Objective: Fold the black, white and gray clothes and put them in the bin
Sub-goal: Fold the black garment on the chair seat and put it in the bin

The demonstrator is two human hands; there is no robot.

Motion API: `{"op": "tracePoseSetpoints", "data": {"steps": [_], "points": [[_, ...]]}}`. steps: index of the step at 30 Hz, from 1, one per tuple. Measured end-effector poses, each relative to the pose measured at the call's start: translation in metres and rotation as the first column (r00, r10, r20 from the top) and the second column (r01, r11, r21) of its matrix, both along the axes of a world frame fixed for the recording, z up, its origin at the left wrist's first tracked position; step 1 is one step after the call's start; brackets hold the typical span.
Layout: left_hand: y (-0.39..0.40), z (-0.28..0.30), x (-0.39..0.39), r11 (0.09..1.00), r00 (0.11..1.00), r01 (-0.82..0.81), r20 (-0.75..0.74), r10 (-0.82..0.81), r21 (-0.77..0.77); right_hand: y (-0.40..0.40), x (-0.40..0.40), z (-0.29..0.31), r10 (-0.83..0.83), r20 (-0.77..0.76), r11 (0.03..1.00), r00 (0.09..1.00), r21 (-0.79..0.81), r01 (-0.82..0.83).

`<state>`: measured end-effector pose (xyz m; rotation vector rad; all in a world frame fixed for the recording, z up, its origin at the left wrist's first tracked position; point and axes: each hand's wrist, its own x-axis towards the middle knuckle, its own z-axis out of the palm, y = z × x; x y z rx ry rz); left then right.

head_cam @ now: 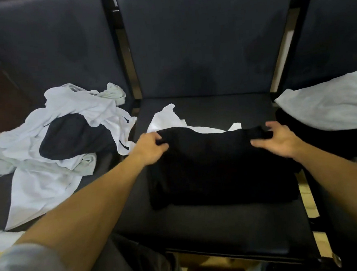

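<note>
Forearms reach over the seat (202, 229). At left lies an unfolded pile (52, 141). Left hand (150, 147) pinches the black shirt's (220, 166) far corner; right hand (278, 140) curls on the other. Uneven pull could skew the fold or drag the white cloth (167, 119) beneath. No bin visible.

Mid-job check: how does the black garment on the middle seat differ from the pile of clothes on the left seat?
The black garment lies flat as one squared-off piece; the pile is crumpled and spread out. The garment is a single black item; the pile is mostly white and pale gray, with one dark piece in it. The left hand and right hand grip the garment's far corners; nothing touches the pile. Both rest on dark chair seats.
</note>
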<state>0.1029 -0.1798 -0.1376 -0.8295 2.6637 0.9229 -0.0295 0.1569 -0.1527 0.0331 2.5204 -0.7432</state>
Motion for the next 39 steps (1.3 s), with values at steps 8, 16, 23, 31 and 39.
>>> {"op": "tracePoseSetpoints", "data": {"steps": [8, 16, 23, 31, 39], "points": [[-0.004, -0.018, -0.007, 0.991, 0.998, 0.039, -0.042, -0.045, -0.132, -0.014, -0.009, -0.015, -0.023, -0.02, 0.994, 1.0, 0.104, 0.025], [-0.011, -0.005, 0.001, 0.978, 0.996, 0.078, -0.022, -0.083, -0.191, -0.014, -0.002, -0.01, -0.074, -0.127, 0.997, 0.989, -0.035, 0.07], [-0.017, 0.027, 0.005, 0.944, 0.942, 0.327, 0.094, -0.322, -0.044, -0.002, 0.006, 0.01, -0.186, 0.018, 0.934, 0.982, -0.306, 0.182], [-0.006, 0.069, 0.022, 0.922, 0.94, 0.312, 0.066, -0.335, 0.23, 0.009, 0.022, 0.045, 0.037, 0.247, 0.905, 0.968, -0.42, 0.072], [-0.018, 0.114, 0.034, 0.948, 0.93, 0.311, -0.227, -0.288, 0.072, 0.026, 0.036, 0.1, 0.006, -0.201, 0.756, 0.98, -0.64, -0.136]]}}
